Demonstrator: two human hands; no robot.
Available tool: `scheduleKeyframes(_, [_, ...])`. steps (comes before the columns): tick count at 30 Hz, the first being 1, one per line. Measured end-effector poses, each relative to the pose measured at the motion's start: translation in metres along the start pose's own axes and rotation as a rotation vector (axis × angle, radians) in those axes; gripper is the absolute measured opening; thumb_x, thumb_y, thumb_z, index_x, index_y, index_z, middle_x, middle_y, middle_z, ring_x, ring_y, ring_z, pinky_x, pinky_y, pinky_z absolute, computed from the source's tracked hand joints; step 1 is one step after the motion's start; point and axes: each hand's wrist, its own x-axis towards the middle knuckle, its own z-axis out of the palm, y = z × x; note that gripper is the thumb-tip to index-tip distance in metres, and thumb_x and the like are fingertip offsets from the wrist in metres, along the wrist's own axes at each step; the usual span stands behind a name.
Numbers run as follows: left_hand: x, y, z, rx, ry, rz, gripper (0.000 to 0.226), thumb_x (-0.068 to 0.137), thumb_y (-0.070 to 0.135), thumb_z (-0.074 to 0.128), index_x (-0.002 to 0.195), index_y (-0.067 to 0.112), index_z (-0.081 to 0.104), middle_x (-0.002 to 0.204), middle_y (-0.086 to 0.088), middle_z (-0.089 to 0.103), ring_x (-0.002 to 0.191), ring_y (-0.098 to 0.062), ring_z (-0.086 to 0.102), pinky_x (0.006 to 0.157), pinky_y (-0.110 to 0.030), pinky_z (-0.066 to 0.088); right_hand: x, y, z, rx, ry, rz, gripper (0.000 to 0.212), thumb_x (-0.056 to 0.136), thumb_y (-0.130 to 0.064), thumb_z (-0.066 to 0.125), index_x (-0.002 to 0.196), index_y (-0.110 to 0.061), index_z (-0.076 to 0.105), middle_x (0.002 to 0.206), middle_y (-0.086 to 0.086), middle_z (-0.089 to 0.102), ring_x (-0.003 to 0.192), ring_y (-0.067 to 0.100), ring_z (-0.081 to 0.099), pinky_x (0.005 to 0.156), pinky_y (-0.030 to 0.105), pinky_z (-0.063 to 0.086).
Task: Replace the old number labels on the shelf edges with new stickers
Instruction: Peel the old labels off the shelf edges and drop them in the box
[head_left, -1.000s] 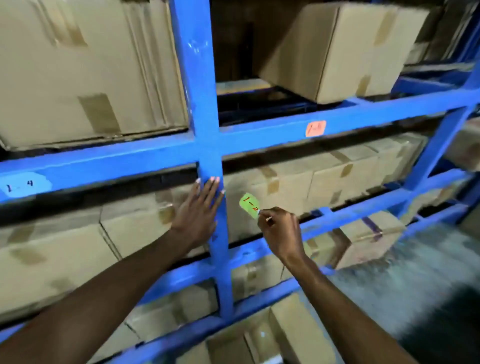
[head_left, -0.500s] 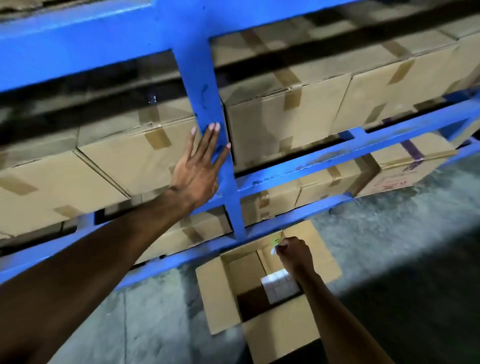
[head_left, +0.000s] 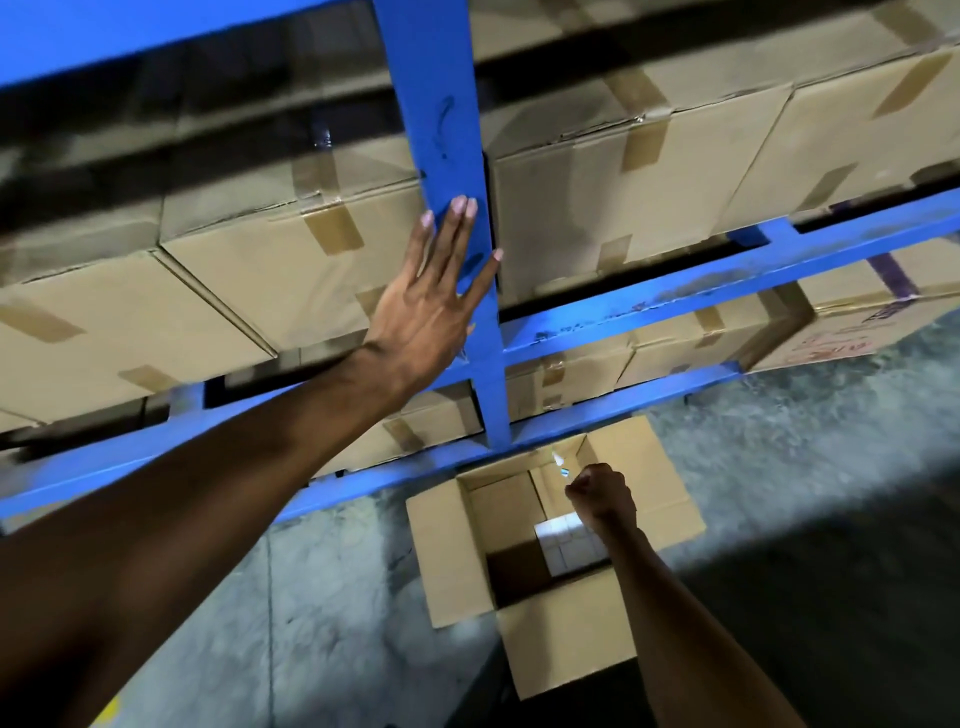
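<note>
Left hand (head_left: 436, 301) spread flat on the blue upright (head_left: 441, 130) at frame centre — likely bracing — while the right hand (head_left: 602, 493), fisted round a small scrap (head_left: 561, 465), hovers over the open carton (head_left: 519, 545) at lower centre — probably discarding.

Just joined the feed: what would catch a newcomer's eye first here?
The left hand pressed flat on the blue upright at centre, with taped cartons either side. Below, the right hand is closed over the open box on the floor, a small scrap at its fingertips.

open carton (head_left: 447, 561) on floor (head_left: 311, 623) — before rack (head_left: 441, 130).
</note>
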Motion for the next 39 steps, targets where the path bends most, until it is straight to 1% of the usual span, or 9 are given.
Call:
scheduleKeyframes(7, [-0.005,-0.006,-0.008,0.028,-0.029,0.058,0.085,0.089,0.046,0.046,0.148,0.012,-0.005,0.152,-0.033,-0.011,0.142,-0.043,-0.011,0.112,-0.056,-0.008,-0.011,-0.011,-0.007,0.024,0.069,-0.063,0.022,0.084,-0.017,0.057,0.102,-0.007,0.066,0.112,0.015,0.066,0.105,0.032,0.06,0.087,0.034,0.048])
scheduleKeyframes(11, [-0.019,-0.031,-0.029,-0.235,-0.027,0.083,0.075,0.088,0.033,0.045,0.149,0.013,0.008,0.155,-0.026,-0.005,0.145,-0.036,-0.007,0.115,-0.051,-0.009,-0.032,-0.061,-0.03,0.06,0.219,-0.278,0.018,0.083,-0.012,0.053,0.093,-0.005,0.066,0.098,0.019,0.07,0.097,0.035,0.062,0.075,0.035,0.049])
scheduleKeyframes(16, [-0.076,-0.098,-0.045,-0.463,0.231,-0.092,0.066,0.079,0.018,0.061,0.139,0.006,0.039,0.152,-0.023,0.024,0.142,-0.038,0.019,0.115,-0.05,0.009,-0.085,-0.164,-0.057,0.207,0.452,-0.579,0.014,0.082,-0.012,0.058,0.093,-0.011,0.066,0.094,0.014,0.072,0.091,0.033,0.066,0.077,0.039,0.052])
scheduleKeyframes(20, [-0.143,-0.177,-0.043,-0.362,0.347,-0.22,0.069,0.075,0.019,0.056,0.139,0.003,0.038,0.151,-0.023,0.028,0.141,-0.037,0.022,0.114,-0.051,0.02,-0.145,-0.254,-0.052,0.276,0.576,-0.843,0.018,0.084,-0.011,0.059,0.1,-0.01,0.066,0.103,0.013,0.072,0.098,0.03,0.066,0.087,0.041,0.052])
scheduleKeyframes(23, [-0.186,-0.231,-0.038,-0.289,0.395,-0.298,0.072,0.073,0.021,0.049,0.142,0.003,0.033,0.151,-0.023,0.028,0.141,-0.036,0.024,0.114,-0.048,0.017,-0.189,-0.309,-0.033,0.305,0.724,-0.959,0.018,0.082,-0.01,0.059,0.099,-0.008,0.066,0.103,0.016,0.069,0.1,0.033,0.062,0.089,0.044,0.049])
scheduleKeyframes(27, [-0.225,-0.288,-0.028,-0.194,0.343,-0.434,0.076,0.073,0.019,0.053,0.143,0.001,0.028,0.152,-0.023,0.025,0.141,-0.036,0.023,0.114,-0.05,0.017,-0.233,-0.366,0.001,0.254,0.874,-1.129,0.029,0.079,-0.008,0.059,0.108,-0.005,0.063,0.107,0.018,0.061,0.102,0.037,0.055,0.092,0.047,0.044])
scheduleKeyframes(32, [-0.252,-0.33,-0.008,-0.185,0.147,-0.437,0.089,0.076,0.021,0.062,0.148,0.007,0.011,0.157,-0.019,0.011,0.144,-0.035,0.011,0.117,-0.048,0.008,-0.263,-0.422,0.033,0.172,1.014,-1.061,0.044,0.085,-0.01,0.056,0.127,-0.002,0.05,0.133,0.02,0.05,0.119,0.035,0.047,0.1,0.044,0.033])
scheduleKeyframes(36, [-0.25,-0.329,-0.005,-0.202,0.142,-0.426,0.094,0.067,0.024,0.066,0.147,0.005,0.021,0.153,-0.021,0.024,0.14,-0.038,0.025,0.113,-0.054,0.021,-0.265,-0.443,0.051,0.067,1.048,-0.92,0.05,0.086,-0.008,0.048,0.136,-0.001,0.04,0.148,0.023,0.034,0.132,0.036,0.037,0.105,0.047,0.029])
scheduleKeyframes(39, [-0.248,-0.325,-0.003,-0.241,0.167,-0.43,0.096,0.068,0.029,0.068,0.147,0.004,0.02,0.153,-0.021,0.023,0.141,-0.04,0.022,0.114,-0.057,0.018,-0.266,-0.454,0.065,0.056,1.057,-0.86,0.054,0.085,-0.006,0.048,0.137,0.0,0.037,0.152,0.025,0.023,0.137,0.036,0.031,0.107,0.047,0.027])
